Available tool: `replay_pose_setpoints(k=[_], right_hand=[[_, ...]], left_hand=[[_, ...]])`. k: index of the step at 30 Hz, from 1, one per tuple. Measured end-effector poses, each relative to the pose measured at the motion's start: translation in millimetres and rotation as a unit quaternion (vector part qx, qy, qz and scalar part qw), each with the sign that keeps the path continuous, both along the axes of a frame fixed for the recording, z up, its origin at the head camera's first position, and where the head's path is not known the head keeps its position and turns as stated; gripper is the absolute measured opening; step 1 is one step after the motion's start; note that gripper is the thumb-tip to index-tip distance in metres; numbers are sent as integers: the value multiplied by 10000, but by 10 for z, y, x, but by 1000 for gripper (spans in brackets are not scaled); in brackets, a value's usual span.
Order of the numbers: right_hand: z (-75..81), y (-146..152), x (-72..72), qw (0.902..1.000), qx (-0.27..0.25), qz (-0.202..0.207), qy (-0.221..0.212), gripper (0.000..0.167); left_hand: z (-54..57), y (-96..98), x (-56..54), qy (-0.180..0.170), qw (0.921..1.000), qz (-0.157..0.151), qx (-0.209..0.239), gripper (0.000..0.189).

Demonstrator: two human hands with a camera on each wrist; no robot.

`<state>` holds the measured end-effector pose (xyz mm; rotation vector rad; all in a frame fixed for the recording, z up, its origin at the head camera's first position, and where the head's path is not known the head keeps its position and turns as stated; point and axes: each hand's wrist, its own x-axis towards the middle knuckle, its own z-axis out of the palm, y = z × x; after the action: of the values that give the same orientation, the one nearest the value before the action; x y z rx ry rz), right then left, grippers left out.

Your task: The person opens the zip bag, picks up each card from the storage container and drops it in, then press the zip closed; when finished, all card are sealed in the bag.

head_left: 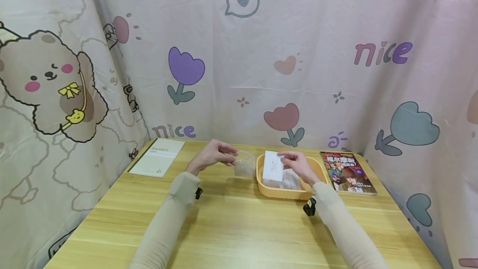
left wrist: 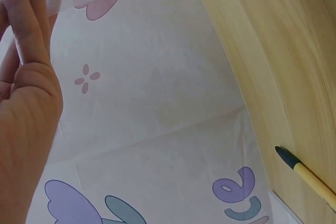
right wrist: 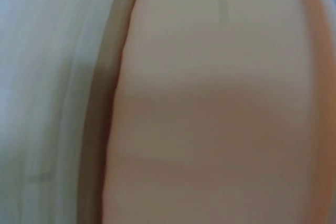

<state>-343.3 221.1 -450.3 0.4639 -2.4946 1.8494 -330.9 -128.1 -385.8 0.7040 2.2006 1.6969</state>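
Note:
My left hand pinches the top of a small see-through pouch with a thin pale cord, held up left of a yellow tray. In the left wrist view, part of that hand shows along the left edge beside sheer material. Over the tray's left side, my right hand holds a white card with faint handwriting between thumb and fingers. Whitish translucent bags lie in the tray, partly behind the card. The tray's wall fills most of the blurred right wrist view.
A lined notepad marked "Gambit" lies at the table's back left. Right of the tray is a colourful magazine. A yellow pen with a dark end shows in the left wrist view. Printed curtain hangs behind the wooden table.

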Motion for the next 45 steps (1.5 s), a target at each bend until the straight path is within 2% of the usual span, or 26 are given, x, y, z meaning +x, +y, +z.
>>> replay_pose_setpoints(k=[7,18,26,35,45], right_hand=[[78,-56,20,9999,-128,-77,39,34],[233,-112,96,9954,-825,-5,487,45],[308,-163,124,9927,-1075,59,548,44],[434,-276,190,9809,-1786,155,754,44],[576,-519,209,9655,-2295,169,1218,41]], left_hand=[[12,6,19,-59,10000,1,-35,36],[29,-2,19,67,10000,36,-13,35],[40,-4,17,73,10000,9,7,37],[76,28,43,92,9999,77,-67,35],[81,58,24,55,9998,84,-169,36]])
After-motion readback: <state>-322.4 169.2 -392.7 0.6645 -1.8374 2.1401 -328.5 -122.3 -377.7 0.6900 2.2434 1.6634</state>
